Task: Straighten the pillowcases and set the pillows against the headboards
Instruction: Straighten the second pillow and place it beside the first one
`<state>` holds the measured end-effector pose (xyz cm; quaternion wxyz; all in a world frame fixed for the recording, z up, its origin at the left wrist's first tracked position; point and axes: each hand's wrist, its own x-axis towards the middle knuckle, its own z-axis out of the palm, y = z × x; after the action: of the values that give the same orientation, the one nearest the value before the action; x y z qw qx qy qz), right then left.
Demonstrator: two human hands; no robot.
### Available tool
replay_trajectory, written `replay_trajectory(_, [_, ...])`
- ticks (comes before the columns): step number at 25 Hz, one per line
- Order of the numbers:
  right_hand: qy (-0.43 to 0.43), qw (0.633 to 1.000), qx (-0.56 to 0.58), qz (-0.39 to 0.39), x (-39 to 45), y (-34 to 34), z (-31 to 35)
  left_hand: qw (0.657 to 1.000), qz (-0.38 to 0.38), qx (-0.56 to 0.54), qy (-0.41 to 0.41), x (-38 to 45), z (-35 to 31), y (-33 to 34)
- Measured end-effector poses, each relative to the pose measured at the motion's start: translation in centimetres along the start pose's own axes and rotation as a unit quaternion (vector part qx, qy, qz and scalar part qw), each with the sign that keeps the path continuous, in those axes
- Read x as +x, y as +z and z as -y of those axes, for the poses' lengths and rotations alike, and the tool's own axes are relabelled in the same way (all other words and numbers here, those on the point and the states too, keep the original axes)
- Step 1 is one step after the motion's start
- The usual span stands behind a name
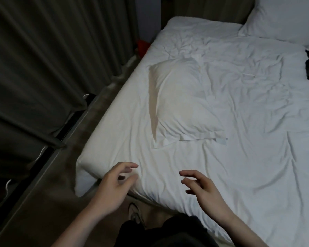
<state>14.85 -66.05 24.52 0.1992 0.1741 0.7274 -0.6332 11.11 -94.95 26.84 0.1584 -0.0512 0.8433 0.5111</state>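
Toward twelve o'clock, left hand (112,184) and right hand (202,188) are reaching, fingers spread and holding nothing, probably for the rumpled pillow (182,104) on the bed (248,139).

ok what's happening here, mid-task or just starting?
A person stands at the foot corner of a bed with a rumpled white sheet. Both hands are empty, fingers loosely spread: left hand, right hand, hovering over the sheet's near edge. One pillow lies mid-bed, its case wrinkled. A second pillow sits at the far right corner. Looks like a reach toward the mid-bed one.
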Motion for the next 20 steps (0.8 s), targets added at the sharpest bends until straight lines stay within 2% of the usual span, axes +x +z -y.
replay_trajectory(3, [0.011, 0.998, 0.022, -0.052, 0.7, 2.2, 0.9, 0.997, 0.076, 0.033, -0.003, 4.7, 0.1, -2.8])
replay_trajectory(5, [0.014, 0.992, 0.067, -0.108, 1.1, 2.4, 1.3, 0.992, 0.115, 0.054, 0.022, 7.5, -0.7, -3.5])
replay_trajectory(7, [0.011, 0.983, 0.108, -0.151, 1.8, 2.1, 1.6, 0.987, 0.138, 0.06, 0.048, 10.1, -2.1, -3.3])
replay_trajectory(9, [0.014, 0.979, 0.123, -0.159, 3.4, 1.5, 1.8, 0.987, 0.142, 0.061, 0.048, 12.9, -3.2, -2.0])
replay_trajectory(14, [0.065, 0.974, 0.135, -0.168, 8.1, 0.6, 1.4, 0.974, 0.198, 0.082, -0.071, 21.3, -1.6, 3.4])
replay_trajectory(17, [0.067, 0.959, 0.183, -0.203, 10.5, 0.8, 1.8, 0.961, 0.212, 0.079, -0.16, 28.0, 0.7, 5.3])
replay_trajectory(20, [0.085, 0.942, 0.201, -0.254, 13.2, 1.7, 1.0, 0.951, 0.203, 0.108, -0.208, 35.7, 2.9, 7.0])
